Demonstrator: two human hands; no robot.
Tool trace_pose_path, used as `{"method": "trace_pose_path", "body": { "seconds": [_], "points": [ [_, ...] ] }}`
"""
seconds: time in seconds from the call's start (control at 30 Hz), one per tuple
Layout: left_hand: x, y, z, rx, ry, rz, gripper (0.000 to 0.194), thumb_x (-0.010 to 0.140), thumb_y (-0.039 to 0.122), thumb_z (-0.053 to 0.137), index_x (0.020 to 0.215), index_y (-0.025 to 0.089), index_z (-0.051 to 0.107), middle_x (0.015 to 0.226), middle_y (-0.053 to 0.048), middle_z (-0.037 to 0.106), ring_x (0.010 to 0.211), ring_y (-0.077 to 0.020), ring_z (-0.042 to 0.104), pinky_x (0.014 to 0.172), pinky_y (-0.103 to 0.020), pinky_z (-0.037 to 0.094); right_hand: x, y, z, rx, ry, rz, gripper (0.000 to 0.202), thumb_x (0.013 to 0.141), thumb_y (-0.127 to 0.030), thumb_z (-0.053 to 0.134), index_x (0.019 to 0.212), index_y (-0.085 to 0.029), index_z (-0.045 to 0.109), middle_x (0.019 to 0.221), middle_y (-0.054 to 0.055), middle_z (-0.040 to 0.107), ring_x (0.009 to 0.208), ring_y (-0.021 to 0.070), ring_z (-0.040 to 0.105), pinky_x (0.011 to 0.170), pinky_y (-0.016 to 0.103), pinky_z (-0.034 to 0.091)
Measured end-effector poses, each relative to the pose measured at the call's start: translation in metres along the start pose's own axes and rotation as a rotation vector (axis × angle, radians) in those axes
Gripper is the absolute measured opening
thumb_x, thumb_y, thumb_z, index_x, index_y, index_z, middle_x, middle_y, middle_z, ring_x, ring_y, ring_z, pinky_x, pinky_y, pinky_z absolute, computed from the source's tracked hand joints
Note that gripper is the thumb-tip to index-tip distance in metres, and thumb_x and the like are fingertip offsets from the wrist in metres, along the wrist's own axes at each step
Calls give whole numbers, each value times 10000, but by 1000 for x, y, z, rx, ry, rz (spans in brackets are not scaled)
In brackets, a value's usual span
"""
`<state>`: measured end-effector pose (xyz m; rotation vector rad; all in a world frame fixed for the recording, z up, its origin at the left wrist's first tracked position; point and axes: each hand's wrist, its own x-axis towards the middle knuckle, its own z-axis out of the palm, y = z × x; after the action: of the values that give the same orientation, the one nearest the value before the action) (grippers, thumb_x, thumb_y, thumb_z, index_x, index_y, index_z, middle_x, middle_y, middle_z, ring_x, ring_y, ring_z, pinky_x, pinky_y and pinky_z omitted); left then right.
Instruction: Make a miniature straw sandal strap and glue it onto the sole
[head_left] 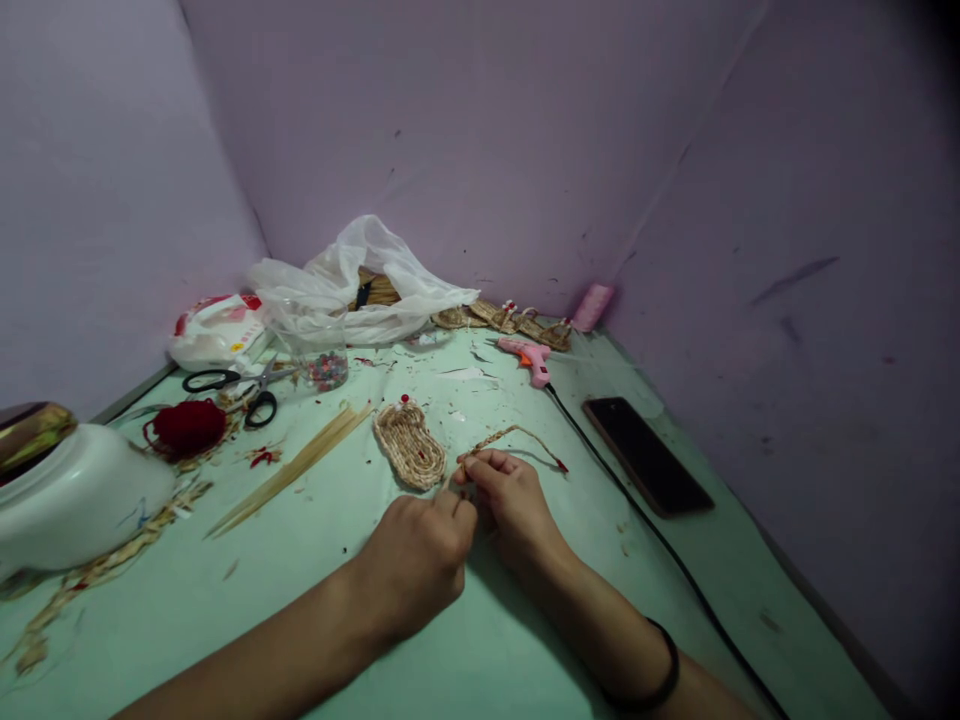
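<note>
near the middle of the green table (555, 620), the left hand (420, 560) and right hand (514, 500) pinch a thin braided cord (517, 430) between fingertips, its far end curving right; left of it lies a coiled woven sole (410, 447).

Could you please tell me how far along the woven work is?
The strapped, sole-shaped pieces by the wall look done, and the nearer coiled sole has its shape, with a red bead at its far end. The left hand and right hand hold a thin braid. Probably left are finishing the braid and adding a strap, since the nearer sole shows none.
</note>
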<state>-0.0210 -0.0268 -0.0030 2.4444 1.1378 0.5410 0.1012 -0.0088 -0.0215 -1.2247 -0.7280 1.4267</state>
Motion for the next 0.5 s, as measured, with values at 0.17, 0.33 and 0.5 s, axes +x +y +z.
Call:
{"method": "trace_pose_path", "body": {
  "seconds": [0.17, 0.33, 0.5],
  "points": [
    [12, -1, -23, -563, 215, -549, 238, 712, 272, 548, 900, 141, 609, 573, -32, 607, 420, -120, 486, 416, -248, 392, -3, -2, 0, -69, -89, -13, 148, 606, -229, 633, 516, -143, 551, 428, -37, 506, 376, 52, 357, 406, 202, 246],
    [21, -14, -26, -1119, -121, -754, 131, 610, 202, 619, 668, 86, 599, 481, 1, 548, 340, -69, 453, 302, -171, 349, -8, -5, 3, -80, -211, -15, 123, 584, -211, 635, 515, -142, 561, 455, -13, 552, 426, 80, 451, 460, 217, 311],
    [22, -24, -26, -1110, -211, -777, 95, 591, 160, 596, 555, 72, 606, 408, 1, 523, 306, -53, 437, 284, -144, 344, -6, -7, 0, -105, -279, -19, 111, 582, -225, 649, 534, -143, 593, 462, -17, 557, 439, 87, 462, 483, 227, 338]
  ]
}}
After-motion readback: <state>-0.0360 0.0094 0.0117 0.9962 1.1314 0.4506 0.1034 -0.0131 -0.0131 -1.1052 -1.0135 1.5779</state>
